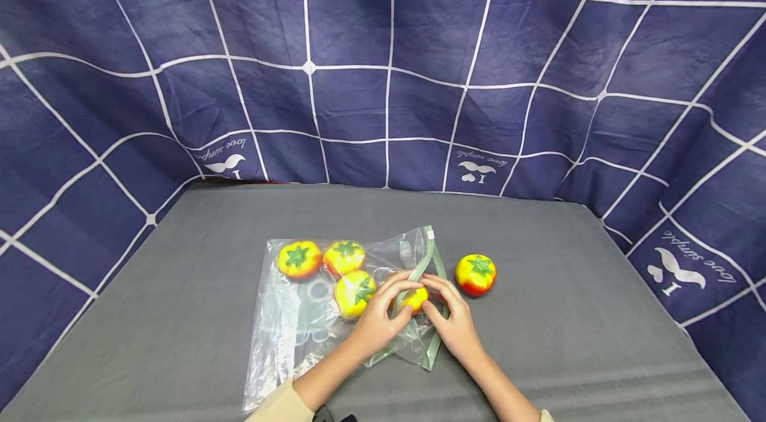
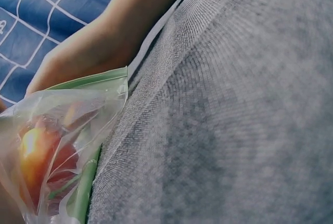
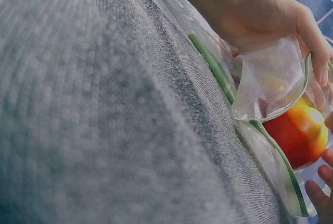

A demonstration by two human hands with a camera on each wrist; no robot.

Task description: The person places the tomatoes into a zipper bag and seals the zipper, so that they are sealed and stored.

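Observation:
A clear zip bag with green strips along its mouth lies flat. Inside its left part are three red-and-yellow tomatoes with green leaf tops, one being the upper-left tomato. Another tomato sits at the mouth between both hands, also visible in the right wrist view. My left hand curls round the bag's edge beside this tomato, thumb close against the fruit. From the other side my right hand holds the tomato with bent fingers and thumb. Bag film and fingers partly hide it.
One loose tomato stands on the grey tabletop, just right of the bag and beyond the right hand. A blue curtain with white grid lines hangs behind the table and along its sides.

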